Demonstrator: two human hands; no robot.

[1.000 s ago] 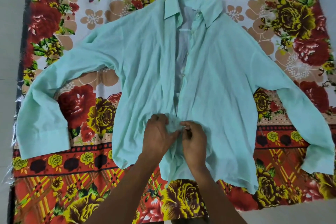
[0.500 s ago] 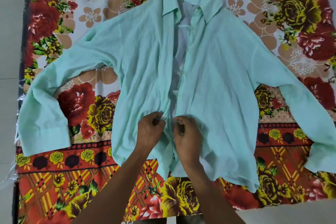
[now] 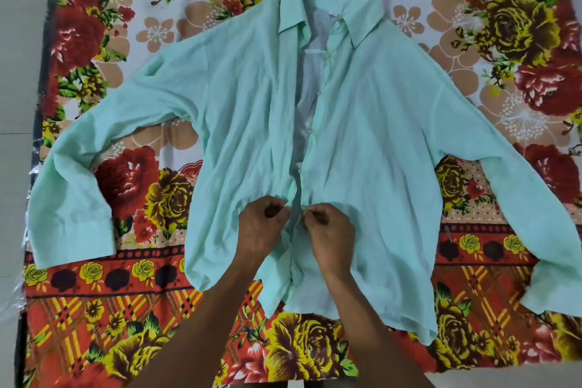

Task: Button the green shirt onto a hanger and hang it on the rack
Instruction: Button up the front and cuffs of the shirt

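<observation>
The pale green shirt (image 3: pixel 371 135) lies flat, front up, on a flowered sheet, collar at the far side and both sleeves spread out. Its front gapes open from the collar down to my hands, showing a whitish lining. My left hand (image 3: pixel 259 227) pinches the left front edge low on the placket. Right beside it, my right hand (image 3: pixel 329 230) pinches the opposite edge with its row of small buttons. The two hands hold the edges close together, a narrow strip of cloth between them. No hanger or rack is in view.
The red, yellow and orange flowered sheet (image 3: pixel 132 287) covers the floor under the shirt. Bare grey floor (image 3: pixel 19 72) runs along the left, with a crinkled clear plastic edge (image 3: pixel 15 302) beside the sheet. The right cuff (image 3: pixel 554 290) reaches the picture's edge.
My hands shifted slightly up the placket and drew the two front edges closer together. The view moved a little; the shirt stays where it lay.
</observation>
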